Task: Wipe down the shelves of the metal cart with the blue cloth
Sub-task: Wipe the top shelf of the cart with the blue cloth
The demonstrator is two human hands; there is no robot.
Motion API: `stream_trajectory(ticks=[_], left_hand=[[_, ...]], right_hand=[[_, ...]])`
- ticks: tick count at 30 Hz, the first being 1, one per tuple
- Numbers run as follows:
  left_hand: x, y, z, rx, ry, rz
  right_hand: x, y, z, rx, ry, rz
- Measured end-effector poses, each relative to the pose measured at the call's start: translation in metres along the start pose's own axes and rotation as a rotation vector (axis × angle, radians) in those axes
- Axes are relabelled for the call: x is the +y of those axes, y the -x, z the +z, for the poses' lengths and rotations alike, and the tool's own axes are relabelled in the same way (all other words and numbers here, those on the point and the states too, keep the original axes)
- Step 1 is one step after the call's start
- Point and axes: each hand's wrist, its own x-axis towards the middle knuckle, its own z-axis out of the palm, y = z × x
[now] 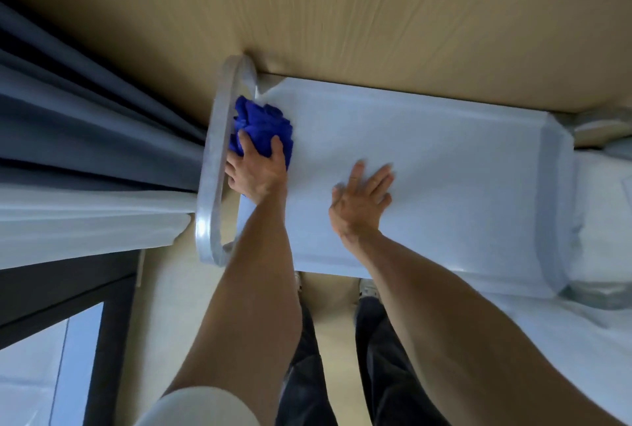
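— What did we have in our left hand (258, 172)?

— The bunched blue cloth (262, 126), our fingers curled over it, pressed onto the far-left corner of the metal cart's top shelf (427, 165), right against the looped handle (219, 158).

— And our right hand (359, 200)?

— Flat on the shelf near the middle, fingers straight and spread, gripping nothing, well apart from the cloth.

— Could we read any brand or label?

— None that we could read; the picture was blurred.

— What lay around the cart?

— A tan wall (342, 8) on the far side, grey curtains (85, 124) to the left, and our dark trousers (376, 357) and pale shoes (367, 287) on the near side, below the shelf edge.
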Motion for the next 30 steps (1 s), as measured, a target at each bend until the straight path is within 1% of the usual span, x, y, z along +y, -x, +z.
stream_trajectory(ticks=[2, 4, 6, 8, 10, 13, 15, 17, 18, 20, 22, 23, 24, 25, 27, 28, 29, 30], left_hand=[[-0.032, 0.028, -0.008, -0.002, -0.018, -0.085], [-0.057, 0.059, -0.016, -0.028, -0.093, -0.121], [-0.067, 0.084, -0.02, -0.041, -0.136, -0.107], [-0.058, 0.104, -0.021, -0.048, -0.129, -0.054], [-0.038, 0.124, -0.017, -0.063, -0.121, 0.046], [-0.006, 0.163, -0.004, -0.174, -0.062, 0.313], [0.016, 0.189, 0.007, -0.269, -0.07, 0.459], [0.031, 0.209, 0.015, -0.32, -0.13, 0.537], [0.034, 0.215, 0.016, -0.319, -0.129, 0.535], [0.03, 0.219, 0.008, -0.275, -0.061, 0.501], [0.013, 0.205, -0.005, -0.188, -0.037, 0.527], [0.002, 0.193, -0.011, -0.145, -0.078, 0.553], [-0.009, 0.178, -0.016, -0.112, -0.152, 0.554], [-0.022, 0.163, -0.018, -0.09, -0.245, 0.514], [-0.046, 0.144, -0.018, -0.119, -0.391, 0.354], [-0.057, 0.14, -0.014, -0.17, -0.409, 0.282], [-0.065, 0.139, -0.008, -0.223, -0.392, 0.245], [-0.07, 0.14, -0.003, -0.259, -0.374, 0.246]], right_hand=[[-0.002, -0.001, -0.002, -0.033, -0.023, 0.02], [-0.003, 0.0, -0.005, -0.049, -0.037, 0.029], [-0.001, 0.004, -0.011, -0.055, -0.044, 0.022], [0.01, 0.007, -0.02, -0.058, -0.099, -0.006], [0.032, 0.008, -0.029, -0.02, -0.22, -0.055], [0.073, 0.015, -0.04, 0.065, -0.425, -0.113], [0.1, 0.023, -0.043, 0.176, -0.539, -0.062], [0.122, 0.03, -0.044, 0.248, -0.562, 0.0], [0.133, 0.033, -0.042, 0.272, -0.496, -0.012], [0.148, 0.035, -0.036, 0.291, -0.28, -0.158], [0.149, 0.031, -0.035, 0.244, -0.123, -0.351], [0.143, 0.028, -0.037, 0.194, -0.096, -0.407], [0.132, 0.023, -0.038, 0.142, -0.088, -0.43], [0.12, 0.017, -0.037, 0.088, -0.094, -0.42], [0.093, 0.014, -0.027, 0.012, -0.118, -0.364], [0.083, 0.018, -0.02, 0.029, -0.131, -0.35], [0.076, 0.026, -0.011, 0.084, -0.141, -0.352], [0.075, 0.038, 0.002, 0.148, -0.145, -0.361]])
